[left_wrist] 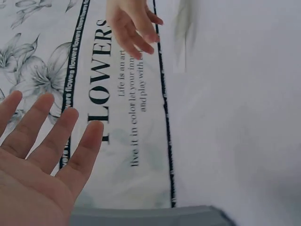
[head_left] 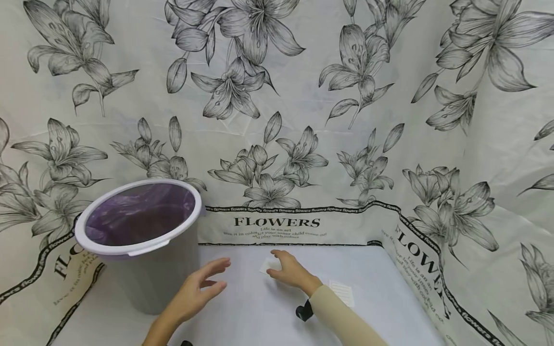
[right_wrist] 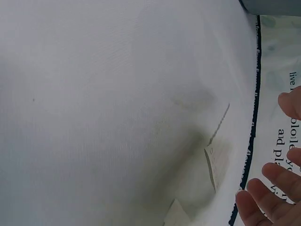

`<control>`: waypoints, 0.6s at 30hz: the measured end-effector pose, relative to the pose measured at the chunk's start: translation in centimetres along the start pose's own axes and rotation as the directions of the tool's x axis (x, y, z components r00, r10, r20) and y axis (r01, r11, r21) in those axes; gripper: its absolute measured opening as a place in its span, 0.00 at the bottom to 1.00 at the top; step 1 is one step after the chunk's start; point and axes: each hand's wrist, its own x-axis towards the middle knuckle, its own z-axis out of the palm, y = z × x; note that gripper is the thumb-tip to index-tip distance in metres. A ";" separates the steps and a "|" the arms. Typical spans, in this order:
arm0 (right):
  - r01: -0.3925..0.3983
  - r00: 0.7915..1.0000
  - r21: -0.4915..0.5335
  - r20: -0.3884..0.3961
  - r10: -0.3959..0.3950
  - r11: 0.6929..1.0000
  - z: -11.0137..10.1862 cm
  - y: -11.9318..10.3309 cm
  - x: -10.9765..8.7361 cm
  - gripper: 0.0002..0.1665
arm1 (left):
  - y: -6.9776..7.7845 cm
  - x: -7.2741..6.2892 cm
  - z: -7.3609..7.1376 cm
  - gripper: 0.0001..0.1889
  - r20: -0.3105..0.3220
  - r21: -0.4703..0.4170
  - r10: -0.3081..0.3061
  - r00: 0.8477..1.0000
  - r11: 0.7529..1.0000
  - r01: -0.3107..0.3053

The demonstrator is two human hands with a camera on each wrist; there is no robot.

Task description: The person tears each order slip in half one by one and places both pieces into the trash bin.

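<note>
My left hand (head_left: 190, 295) is raised beside the grey bin (head_left: 160, 278), fingers spread and holding nothing. In the left wrist view the same left hand (left_wrist: 42, 165) shows its palm and straight fingers. Over the far middle of the table is my right hand (head_left: 292, 271), with fingers apart and loosely bent. Just under its fingertips lies a small white piece of paper (head_left: 267, 265), partly covered by the hand. In the right wrist view, a paper piece (right_wrist: 218, 165) lies near the right hand (right_wrist: 273, 197), and nothing sits between the fingers.
The bin's white rim (head_left: 199, 202) holds a purple liner (head_left: 138, 216). A lined paper piece (head_left: 343, 292) lies right of the right forearm, which partly overlaps it. A black object (head_left: 304, 311) shows by the right sleeve. Flower-printed cloth (head_left: 277, 144) rises behind the white table (head_left: 251, 317).
</note>
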 end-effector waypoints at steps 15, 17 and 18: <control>-0.096 0.993 -0.058 -0.079 0.091 0.994 3.3 1.7 1.6 0.32 | -3.5 -1.7 3.9 0.22 -0.012 -0.149 -0.224 0.975 0.964 0.219; -0.117 0.990 -0.068 -0.085 0.111 0.991 3.2 1.8 1.8 0.31 | -3.7 -1.6 4.2 0.22 -0.003 -0.155 -0.233 0.972 0.961 0.230; -0.128 0.989 -0.074 -0.088 0.121 0.989 3.0 1.8 1.9 0.30 | -3.8 -1.6 4.3 0.22 0.003 -0.155 -0.236 0.972 0.960 0.234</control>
